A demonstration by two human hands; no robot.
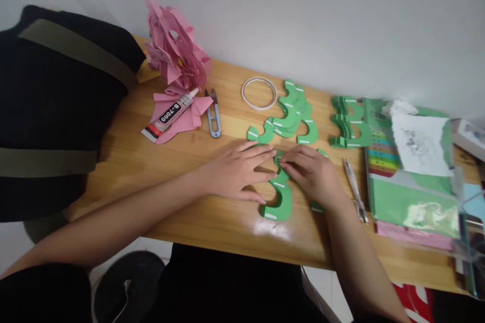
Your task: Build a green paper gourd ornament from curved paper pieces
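Observation:
A curved green paper cutout (281, 201) with white tape strips lies on the wooden table (182, 161) near its front edge. My left hand (238, 171) lies flat on the table with its fingers stretched out, their tips touching the cutout's upper end. My right hand (312, 174) lies palm down beside it, fingertips pressing the same upper end. Green paper shows under the right hand at its edges. More green cutouts (291, 113) lie in a loose pile just beyond both hands.
A second stack of green cutouts (348, 123) lies to the right. A tape ring (259, 93), small snips (214, 113), a B-7000 glue tube (170, 115), pink paper scraps (176, 55), a pen (355, 189), a coloured paper pack (409, 171) and a black bag (56, 101) are around.

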